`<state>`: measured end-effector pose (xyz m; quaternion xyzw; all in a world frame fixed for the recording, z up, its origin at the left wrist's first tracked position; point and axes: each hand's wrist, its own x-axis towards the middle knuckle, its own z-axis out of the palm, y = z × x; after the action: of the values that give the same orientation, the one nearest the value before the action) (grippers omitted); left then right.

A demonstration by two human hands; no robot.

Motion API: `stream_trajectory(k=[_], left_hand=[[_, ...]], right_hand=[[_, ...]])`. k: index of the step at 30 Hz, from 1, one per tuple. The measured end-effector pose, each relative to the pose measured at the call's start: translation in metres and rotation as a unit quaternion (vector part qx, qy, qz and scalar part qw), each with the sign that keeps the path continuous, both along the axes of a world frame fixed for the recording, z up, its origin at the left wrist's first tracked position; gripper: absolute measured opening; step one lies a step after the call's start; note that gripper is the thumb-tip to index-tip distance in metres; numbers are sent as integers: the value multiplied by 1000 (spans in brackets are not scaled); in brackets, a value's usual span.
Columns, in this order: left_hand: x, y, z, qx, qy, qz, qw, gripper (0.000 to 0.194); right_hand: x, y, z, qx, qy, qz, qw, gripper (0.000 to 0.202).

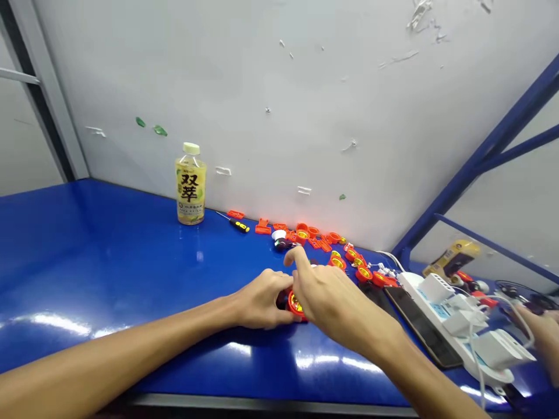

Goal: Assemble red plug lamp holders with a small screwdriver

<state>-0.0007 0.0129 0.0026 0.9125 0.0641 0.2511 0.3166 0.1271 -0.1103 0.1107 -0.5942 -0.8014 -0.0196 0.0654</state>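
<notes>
1. Closest in, the left hand (262, 299) had its thumb and fingers closed around a red part with a gold-coloured inside (296, 304), held low by the blue tabletop (187, 343).
2. The right hand (321, 291) was right over that part, fingers bent and index crooked up. Its fingertips were partly hidden, so I couldn't tell if they pinched anything.
3. IMO the left grip needed to stay firm at the sides, with the part level and the right fingers coming straight down. Pushing at an angle could've made it slip or scuffed the gold inside.
4. Just right of the right fingers were a dark phone (421, 326) and a white power strip (406, 282). Another person's hand (541, 334) was well off past those.
5. Beyond the fingertips sat loose red rings (364, 273), a white-rimmed dark piece (278, 237) and flat red pieces (262, 230).
6. Farther off, left of those, lay a black-and-yellow screwdriver (239, 226), with a drink bottle (191, 192) standing beside it.
</notes>
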Motion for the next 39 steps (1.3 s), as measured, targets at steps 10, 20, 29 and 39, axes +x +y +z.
stream_trajectory(k=[10, 20, 29, 39], left_hand=[[-6, 11, -1, -1, 24, -2, 1000, 35], [0, 0, 1, 79, -2, 32, 996, 27], [-2, 0, 2, 85, 6, 35, 996, 19], [0, -4, -1, 80, 30, 72, 994, 32]], right_hand=[[17, 1, 4, -41, 14, 15, 999, 26], [20, 13, 3, -10, -38, -89, 995, 22], [24, 2, 18, -85, -9, 16, 996, 23], [15, 12, 13, -52, -6, -72, 996, 14]])
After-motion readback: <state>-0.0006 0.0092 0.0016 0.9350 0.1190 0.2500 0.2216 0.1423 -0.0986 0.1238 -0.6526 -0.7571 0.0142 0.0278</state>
